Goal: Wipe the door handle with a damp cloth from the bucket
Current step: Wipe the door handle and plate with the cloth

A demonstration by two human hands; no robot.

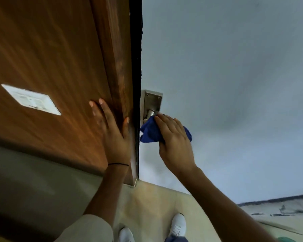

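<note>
Wiping is under way: the right hand (175, 137) presses one blue cloth (150, 132) over the door handle (150, 114), whose plate (153, 100) sits at 12 o'clock from it. The left hand (112, 130), at 9 o'clock, lies flat and empty on the wooden door (51, 49). Next likely calls for rubbing along the lever. Two hands, one cloth; no bucket visible.

- Left hand (114, 135): flat, fingers spread and pointing up, palm pressed forward, arm extended, thin dark band at the wrist.
- Right hand (175, 142): arm reaching forward, fingers curled in a grasp, knuckles facing the camera.
</note>
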